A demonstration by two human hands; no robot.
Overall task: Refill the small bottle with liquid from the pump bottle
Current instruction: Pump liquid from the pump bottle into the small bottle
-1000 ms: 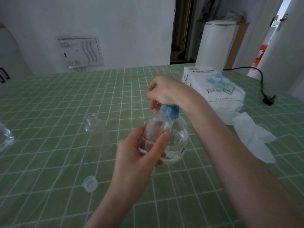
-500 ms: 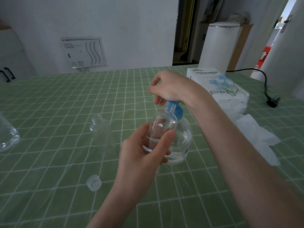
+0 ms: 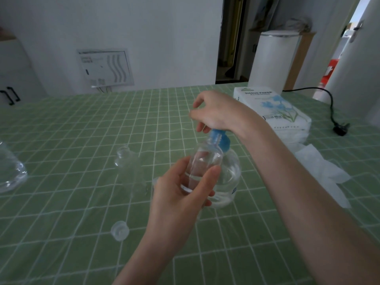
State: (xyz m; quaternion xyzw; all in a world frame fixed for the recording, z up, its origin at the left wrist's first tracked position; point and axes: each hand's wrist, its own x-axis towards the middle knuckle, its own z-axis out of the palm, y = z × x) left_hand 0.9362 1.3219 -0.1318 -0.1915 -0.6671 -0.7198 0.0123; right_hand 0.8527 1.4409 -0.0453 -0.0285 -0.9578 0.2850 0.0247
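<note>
Up comes my right hand (image 3: 216,114) a touch, and more of the blue pump neck (image 3: 220,139) shows beneath it than a second ago; everything else on the table has held its place. Right now that hand sits on top of the pump bottle (image 3: 231,177), fingers curled down over the pump head, which is hidden under my palm. The pump bottle stands upright on the green checked tablecloth (image 3: 72,140), clear liquid in its lower part.

My left hand (image 3: 178,196) grasps the small bottle (image 3: 205,167), thumb across the front and fingers wrapped behind. I'm holding it off the table, right against the front of the pump bottle, its open mouth just under the blue neck. Some clear liquid sits in its lower part. Whether anything is running from the spout, I cannot tell.

Off to the left, an empty clear bottle (image 3: 127,161) stands uncapped, and a clear cap (image 3: 119,230) lies nearer to me. At the left edge, part of a clear container (image 3: 10,175). Over on the right, a tissue paper pack (image 3: 275,108), with a loose tissue (image 3: 320,171) lying beside it.
</note>
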